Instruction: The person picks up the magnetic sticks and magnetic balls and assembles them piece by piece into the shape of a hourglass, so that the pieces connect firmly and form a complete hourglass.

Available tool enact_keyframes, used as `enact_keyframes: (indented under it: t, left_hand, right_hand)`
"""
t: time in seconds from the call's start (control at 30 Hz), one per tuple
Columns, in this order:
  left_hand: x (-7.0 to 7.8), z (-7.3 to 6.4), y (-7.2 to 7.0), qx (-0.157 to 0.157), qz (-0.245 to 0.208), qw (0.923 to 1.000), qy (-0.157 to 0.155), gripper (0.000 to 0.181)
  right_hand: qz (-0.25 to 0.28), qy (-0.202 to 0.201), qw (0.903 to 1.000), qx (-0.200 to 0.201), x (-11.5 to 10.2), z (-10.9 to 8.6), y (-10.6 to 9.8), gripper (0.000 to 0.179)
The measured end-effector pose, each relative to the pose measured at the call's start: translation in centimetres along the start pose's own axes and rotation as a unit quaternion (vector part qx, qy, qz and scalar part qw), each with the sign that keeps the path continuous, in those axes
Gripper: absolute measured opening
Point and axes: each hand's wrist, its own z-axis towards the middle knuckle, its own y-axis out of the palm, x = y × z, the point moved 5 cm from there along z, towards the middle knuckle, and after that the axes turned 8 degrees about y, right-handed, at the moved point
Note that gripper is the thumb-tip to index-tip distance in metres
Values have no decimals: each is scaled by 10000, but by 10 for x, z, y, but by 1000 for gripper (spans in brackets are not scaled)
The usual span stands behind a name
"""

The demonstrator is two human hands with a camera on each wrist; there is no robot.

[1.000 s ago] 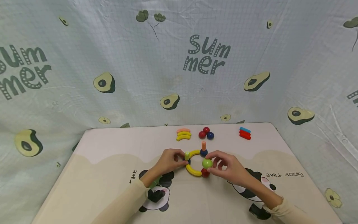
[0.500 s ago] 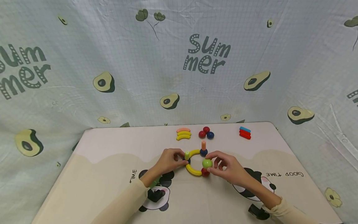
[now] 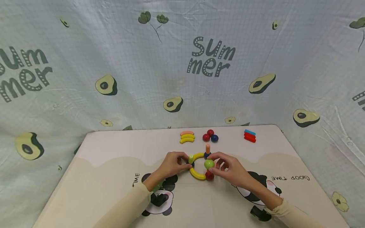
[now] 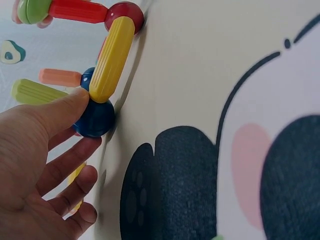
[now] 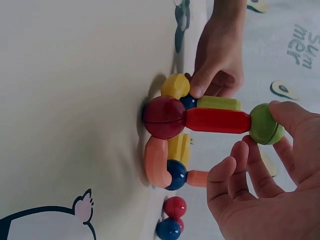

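A ring of magnetic building pieces lies on the table, with yellow curved sticks (image 3: 197, 174), an orange curved stick (image 5: 156, 161) and balls at its corners. My left hand (image 3: 173, 164) pinches the blue ball (image 4: 95, 121) at the ring's left, from which a light green stick (image 4: 36, 93) rises. With thumb and fingertips, my right hand (image 3: 231, 169) holds a green ball (image 5: 265, 124). That ball tops an upright red stick (image 5: 218, 120), which stands on the dark red ball (image 5: 164, 117) at the near corner. At the far corner, an orange stick (image 3: 208, 148) rises from another blue ball (image 5: 176, 175).
Behind the ring lie curved sticks (image 3: 187, 139) in yellow and pink, beside a cluster of red and blue balls (image 3: 210, 132). Straight red and blue sticks (image 3: 249, 136) sit at the back right. A printed cloth wall (image 3: 137, 79) hangs behind the table (image 3: 108, 190).
My right hand and the green ball have shifted slightly left and away from me. The left hand keeps its place at the blue ball.
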Motion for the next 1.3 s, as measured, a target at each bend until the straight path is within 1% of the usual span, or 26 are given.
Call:
enact_keyframes:
  t: [0.23,0.3,0.4,0.5,0.57,0.63,0.7,0.8,0.93,1.17,1.3]
  left_hand:
    - [1,0,-1,-43,34,10000,44,22]
    - [2,-1,-2,-67,78,9999,22,26]
    - [4,-2,-6,4,72,10000,-12,32]
    - [8,-3,-11,148,-149,9997,-86,35]
    - [10,-4,-14,209,-365,9989,-185,33]
    - [12,-4,-17,223,-596,9977,-242,30]
    - [15,-4,-17,203,-734,9967,-267,26]
    - [18,-3,-17,205,-801,9963,-220,23]
    - [19,-1,-14,295,-715,9968,-196,20]
    - [23,1,-9,427,-609,9972,79,19]
    - [26,2,-7,452,-576,9973,112,19]
  right_hand:
    - [8,63,10000,-16,0,-1,0,33]
    - [31,71,10000,-30,0,0,0,33]
    - [38,65,10000,-17,0,0,0,33]
    - [42,62,10000,-3,0,0,-1,34]
    - [15,79,10000,10,1,0,-1,34]
    - [10,116,9999,-4,1,0,-2,34]
    - [5,144,9999,-14,1,0,-2,34]
    - [11,171,9999,-18,1,0,-2,35]
    - [41,192,9998,-6,2,0,-2,35]
    - [77,283,9996,13,4,2,-1,35]
    - [56,258,9996,49,3,3,0,35]
